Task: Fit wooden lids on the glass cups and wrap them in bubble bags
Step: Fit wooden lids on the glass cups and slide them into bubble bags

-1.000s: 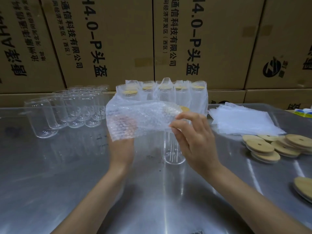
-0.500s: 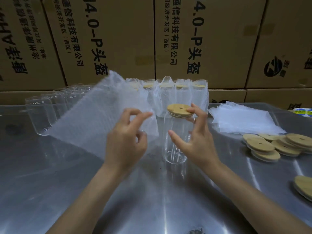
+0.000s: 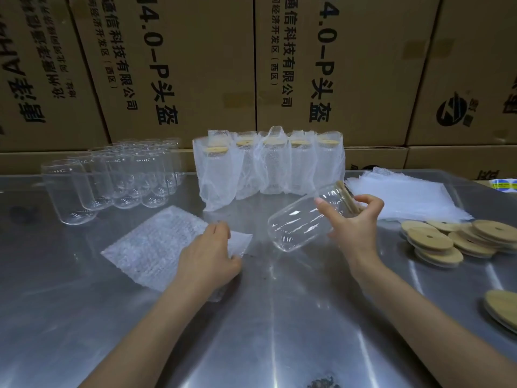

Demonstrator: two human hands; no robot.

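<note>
Single head-worn wide-angle view, looking forward and down from close above the counter (image 3: 279,317), both forearms reaching in from the bottom edge, stacked cardboard boxes (image 3: 335,65) filling the background, straight lines bowed near the edges

My steel table (image 3: 279,317) carried bare glass cups (image 3: 117,180) at the far left, a row of bagged cups (image 3: 268,166) at the far middle, one bubble bag (image 3: 156,245) lying flat nearer me, and stacked bags (image 3: 405,194) and wooden lids (image 3: 458,239) on the right.
</note>
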